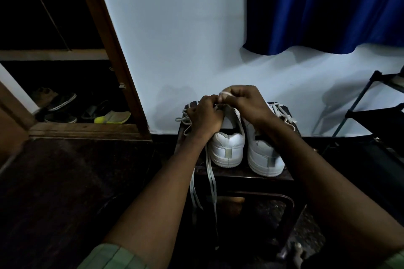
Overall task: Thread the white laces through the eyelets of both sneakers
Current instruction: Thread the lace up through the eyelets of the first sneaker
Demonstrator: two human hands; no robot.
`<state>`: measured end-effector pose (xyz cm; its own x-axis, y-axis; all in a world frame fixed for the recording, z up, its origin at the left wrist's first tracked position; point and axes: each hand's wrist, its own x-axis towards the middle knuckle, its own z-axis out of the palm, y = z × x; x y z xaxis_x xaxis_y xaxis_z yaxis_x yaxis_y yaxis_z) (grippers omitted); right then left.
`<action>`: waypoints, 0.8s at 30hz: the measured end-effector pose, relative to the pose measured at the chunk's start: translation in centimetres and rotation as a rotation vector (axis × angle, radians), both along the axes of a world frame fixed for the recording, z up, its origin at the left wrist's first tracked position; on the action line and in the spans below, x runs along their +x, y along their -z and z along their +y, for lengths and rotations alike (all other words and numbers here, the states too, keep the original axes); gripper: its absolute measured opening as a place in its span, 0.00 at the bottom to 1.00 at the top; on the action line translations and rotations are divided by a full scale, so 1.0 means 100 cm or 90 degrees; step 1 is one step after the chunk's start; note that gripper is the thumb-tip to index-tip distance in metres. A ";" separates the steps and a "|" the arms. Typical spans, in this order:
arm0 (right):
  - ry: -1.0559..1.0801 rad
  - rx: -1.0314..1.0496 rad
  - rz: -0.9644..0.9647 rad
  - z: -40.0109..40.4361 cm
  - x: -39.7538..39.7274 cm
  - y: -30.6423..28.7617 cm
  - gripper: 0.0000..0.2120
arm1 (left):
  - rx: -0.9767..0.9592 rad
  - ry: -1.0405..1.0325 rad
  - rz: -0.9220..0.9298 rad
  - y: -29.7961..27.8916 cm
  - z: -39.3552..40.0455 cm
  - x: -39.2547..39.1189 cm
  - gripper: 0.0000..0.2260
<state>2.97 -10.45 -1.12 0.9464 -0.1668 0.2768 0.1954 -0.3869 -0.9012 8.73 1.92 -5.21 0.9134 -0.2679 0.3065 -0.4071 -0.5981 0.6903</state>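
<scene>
Two white sneakers stand heels toward me on a small dark stool [242, 176]. Over the tongue of the left sneaker [228, 148], my left hand [204, 116] and my right hand [247, 102] meet, both pinching its white lace [211, 172]. A loop of that lace shows at my right fingertips, and its loose ends hang down the stool's front edge. The right sneaker [265, 155] sits partly under my right forearm; its own lace [282, 111] lies spread near its toe. The eyelets are hidden by my hands.
A white wall rises just behind the stool, with a blue curtain [328, 6] above right. A black metal rack [371, 102] stands at the right. At the left, a wooden door frame [113, 50] opens onto several shoes [63, 102] on the floor.
</scene>
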 end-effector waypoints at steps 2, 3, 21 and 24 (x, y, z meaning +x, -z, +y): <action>-0.016 0.160 -0.038 0.002 -0.001 -0.007 0.09 | -0.027 -0.001 0.024 0.001 -0.001 0.000 0.12; -0.027 0.226 -0.044 0.001 -0.002 -0.010 0.10 | -0.049 -0.001 0.033 0.002 -0.002 0.001 0.12; -0.195 0.361 0.038 -0.001 -0.026 -0.043 0.14 | -0.041 -0.037 0.024 0.001 -0.006 -0.004 0.12; -0.101 0.453 0.023 -0.003 -0.020 -0.034 0.12 | -0.041 -0.032 0.030 0.005 -0.007 -0.001 0.10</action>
<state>0.97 -10.77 2.28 0.9804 -0.1554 0.1211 0.1666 0.3256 -0.9307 8.64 1.21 -5.68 0.9390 -0.2026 0.2778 -0.3437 -0.5703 0.7461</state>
